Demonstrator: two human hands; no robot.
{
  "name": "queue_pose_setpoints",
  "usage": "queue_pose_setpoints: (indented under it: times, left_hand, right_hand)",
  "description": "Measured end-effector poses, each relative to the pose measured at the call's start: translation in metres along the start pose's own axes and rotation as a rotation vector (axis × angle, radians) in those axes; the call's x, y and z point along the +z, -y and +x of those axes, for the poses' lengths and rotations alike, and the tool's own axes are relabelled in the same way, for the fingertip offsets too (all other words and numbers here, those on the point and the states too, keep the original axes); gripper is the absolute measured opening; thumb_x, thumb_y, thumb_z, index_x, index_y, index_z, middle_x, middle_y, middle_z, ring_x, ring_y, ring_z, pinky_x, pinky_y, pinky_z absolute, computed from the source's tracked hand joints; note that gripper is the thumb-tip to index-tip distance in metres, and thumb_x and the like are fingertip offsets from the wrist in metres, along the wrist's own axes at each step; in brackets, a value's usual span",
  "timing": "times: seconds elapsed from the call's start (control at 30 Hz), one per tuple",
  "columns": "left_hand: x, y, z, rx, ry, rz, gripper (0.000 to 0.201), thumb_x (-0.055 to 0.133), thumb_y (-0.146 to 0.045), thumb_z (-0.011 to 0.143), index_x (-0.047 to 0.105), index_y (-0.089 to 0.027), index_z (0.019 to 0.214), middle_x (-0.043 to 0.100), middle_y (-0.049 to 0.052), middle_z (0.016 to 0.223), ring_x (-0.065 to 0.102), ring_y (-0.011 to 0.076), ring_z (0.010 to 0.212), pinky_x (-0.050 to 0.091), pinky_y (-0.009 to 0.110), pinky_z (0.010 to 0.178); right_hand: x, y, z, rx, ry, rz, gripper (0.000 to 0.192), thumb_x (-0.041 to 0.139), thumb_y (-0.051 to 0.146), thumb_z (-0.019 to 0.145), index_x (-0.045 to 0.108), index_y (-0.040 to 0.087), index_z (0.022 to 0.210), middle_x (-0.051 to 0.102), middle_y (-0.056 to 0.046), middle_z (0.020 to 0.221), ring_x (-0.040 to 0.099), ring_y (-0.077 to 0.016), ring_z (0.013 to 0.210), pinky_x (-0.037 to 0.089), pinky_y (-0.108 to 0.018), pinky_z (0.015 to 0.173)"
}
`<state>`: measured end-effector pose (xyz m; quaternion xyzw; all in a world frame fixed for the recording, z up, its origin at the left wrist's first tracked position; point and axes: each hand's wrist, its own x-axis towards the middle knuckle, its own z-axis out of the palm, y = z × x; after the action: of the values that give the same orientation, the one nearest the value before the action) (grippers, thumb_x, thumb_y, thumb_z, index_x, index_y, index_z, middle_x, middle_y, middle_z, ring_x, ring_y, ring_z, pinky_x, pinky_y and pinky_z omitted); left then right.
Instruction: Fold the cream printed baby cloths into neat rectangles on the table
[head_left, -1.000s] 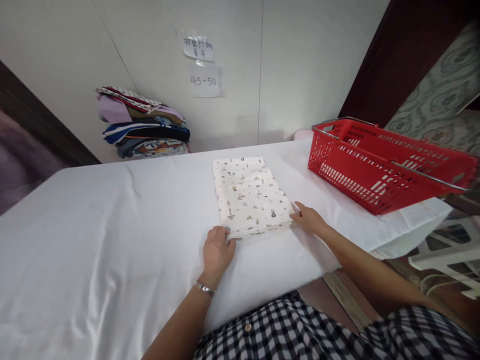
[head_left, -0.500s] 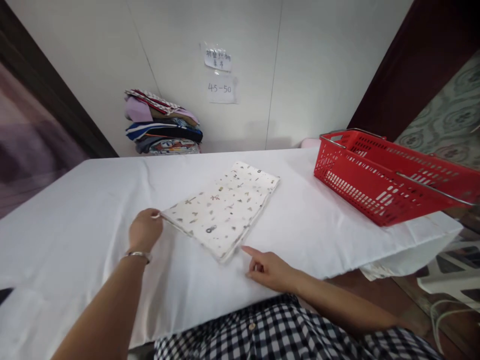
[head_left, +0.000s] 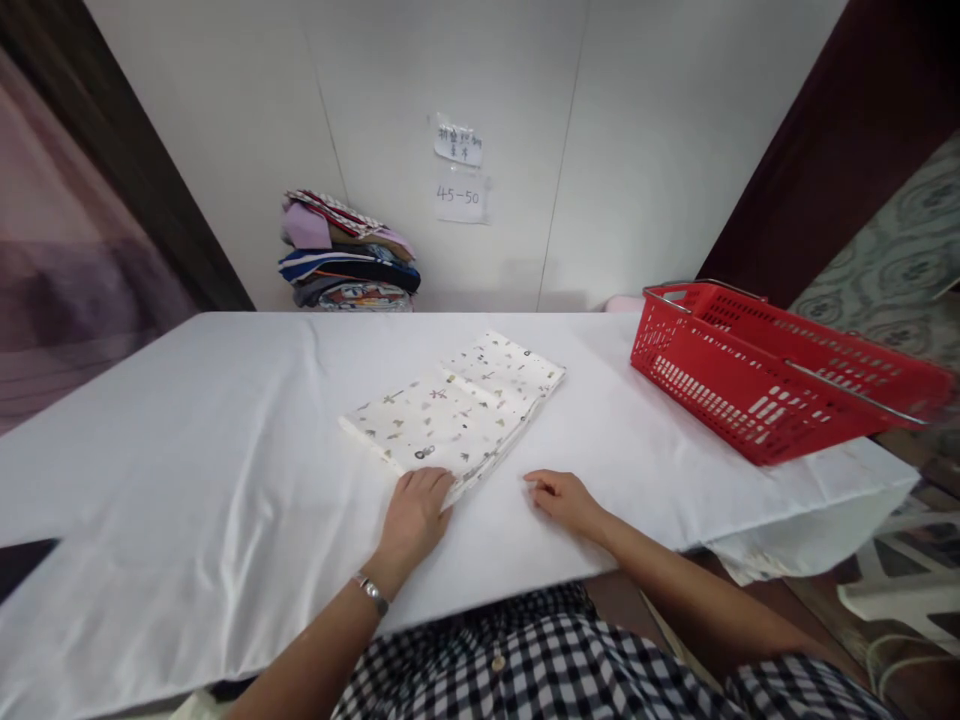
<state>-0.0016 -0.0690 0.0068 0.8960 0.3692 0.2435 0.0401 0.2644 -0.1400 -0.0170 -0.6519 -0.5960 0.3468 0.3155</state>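
A folded white cloth with small printed figures (head_left: 450, 415) lies slantwise in the middle of the white-covered table (head_left: 225, 420). My left hand (head_left: 412, 515) rests palm down at the cloth's near corner, its fingertips touching the edge; a bracelet is on that wrist. My right hand (head_left: 562, 497) lies on the table sheet a short way right of that corner, fingers loosely curled, holding nothing and clear of the cloth.
A red plastic basket (head_left: 720, 380) with a metal handle stands at the table's right end. A stack of folded clothes (head_left: 349, 265) sits against the back wall, under two paper notes (head_left: 459, 170). The table's edge drops off at the lower right.
The cloth was turned from lengthwise to slantwise. My left hand let go of its left corner and moved to the near corner. My right hand came off the cloth onto the sheet.
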Motion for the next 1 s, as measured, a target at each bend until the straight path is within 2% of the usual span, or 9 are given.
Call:
queue_pose_setpoints:
  times: [0.07, 0.13, 0.23, 0.3, 0.37, 0.47, 0.63, 0.8, 1.0]
  left_hand:
    - [-0.012, 0.024, -0.004, -0.009, 0.046, 0.094, 0.030, 0.051, -0.015, 0.074, 0.068, -0.025, 0.097, 0.069, 0.008, 0.104, 0.062, 0.0270, 0.099, 0.047, 0.044, 0.089]
    - [-0.029, 0.058, -0.013, -0.067, 0.070, 0.204, 0.030, 0.049, -0.013, 0.074, 0.068, -0.021, 0.095, 0.069, 0.009, 0.104, 0.062, 0.0280, 0.100, 0.045, 0.045, 0.091]
    - [-0.054, 0.106, -0.036, -0.256, 0.049, 0.354, 0.031, 0.047, -0.015, 0.076, 0.067, -0.018, 0.099, 0.068, 0.012, 0.108, 0.060, 0.0314, 0.105, 0.043, 0.048, 0.091]
    - [-0.062, 0.124, -0.051, -0.377, 0.030, 0.393, 0.033, 0.046, -0.018, 0.078, 0.065, -0.018, 0.106, 0.065, 0.012, 0.116, 0.059, 0.0331, 0.106, 0.044, 0.050, 0.090]
    - [-0.062, 0.127, -0.062, -0.446, 0.014, 0.381, 0.037, 0.045, -0.019, 0.080, 0.061, -0.018, 0.113, 0.061, 0.011, 0.125, 0.057, 0.0328, 0.110, 0.045, 0.050, 0.091]
    - [-0.051, 0.117, -0.069, -0.504, -0.039, 0.329, 0.041, 0.042, -0.021, 0.082, 0.056, -0.015, 0.120, 0.054, 0.011, 0.133, 0.053, 0.0307, 0.117, 0.045, 0.046, 0.096]
    - [-0.042, 0.108, -0.073, -0.542, -0.100, 0.257, 0.044, 0.040, -0.026, 0.085, 0.055, -0.013, 0.124, 0.053, 0.010, 0.135, 0.053, 0.0287, 0.119, 0.042, 0.043, 0.102]
    - [-0.042, 0.111, -0.076, -0.533, -0.129, 0.227, 0.044, 0.041, -0.026, 0.084, 0.056, -0.014, 0.124, 0.053, 0.010, 0.135, 0.051, 0.0283, 0.120, 0.041, 0.043, 0.104]
    - [-0.042, 0.107, -0.075, -0.557, -0.131, 0.221, 0.043, 0.042, -0.026, 0.084, 0.056, -0.016, 0.124, 0.053, 0.009, 0.135, 0.051, 0.0292, 0.120, 0.041, 0.045, 0.104]
  right_hand:
    - [0.001, -0.003, -0.006, -0.052, -0.021, -0.024, 0.034, 0.052, 0.025, 0.076, 0.068, 0.019, 0.106, 0.064, 0.001, 0.069, 0.052, -0.0123, 0.061, 0.040, -0.026, 0.062]
    - [0.001, -0.010, -0.014, -0.094, -0.031, 0.020, 0.033, 0.053, 0.029, 0.078, 0.067, 0.019, 0.106, 0.065, 0.000, 0.075, 0.055, -0.0131, 0.067, 0.042, -0.026, 0.066]
    - [-0.004, -0.018, -0.021, -0.075, -0.047, 0.156, 0.034, 0.054, 0.033, 0.078, 0.065, 0.018, 0.106, 0.065, -0.001, 0.080, 0.056, -0.0129, 0.069, 0.044, -0.026, 0.067]
    - [-0.013, -0.019, -0.016, 0.006, -0.087, 0.216, 0.036, 0.054, 0.033, 0.076, 0.064, 0.017, 0.106, 0.065, -0.001, 0.078, 0.054, -0.0113, 0.061, 0.043, -0.025, 0.060]
    - [-0.026, -0.016, -0.003, 0.099, -0.162, 0.204, 0.036, 0.053, 0.032, 0.075, 0.063, 0.016, 0.106, 0.063, 0.000, 0.075, 0.050, -0.0099, 0.054, 0.041, -0.023, 0.054]
    - [-0.046, -0.006, 0.025, 0.221, -0.243, 0.072, 0.030, 0.049, 0.031, 0.079, 0.064, 0.017, 0.101, 0.062, 0.000, 0.070, 0.051, -0.0099, 0.053, 0.040, -0.021, 0.052]
    - [-0.057, 0.013, 0.059, 0.304, -0.189, -0.126, 0.027, 0.054, 0.040, 0.081, 0.061, 0.016, 0.072, 0.055, 0.001, 0.053, 0.050, -0.0107, 0.049, 0.035, -0.022, 0.050]
    - [-0.058, 0.023, 0.075, 0.380, -0.161, -0.215, 0.028, 0.063, 0.041, 0.075, 0.056, 0.017, 0.062, 0.051, 0.001, 0.047, 0.050, -0.0122, 0.049, 0.032, -0.022, 0.049]
    - [-0.062, 0.026, 0.085, 0.436, -0.094, -0.143, 0.029, 0.075, 0.033, 0.063, 0.051, 0.018, 0.057, 0.044, 0.003, 0.041, 0.041, -0.0098, 0.041, 0.029, -0.022, 0.042]
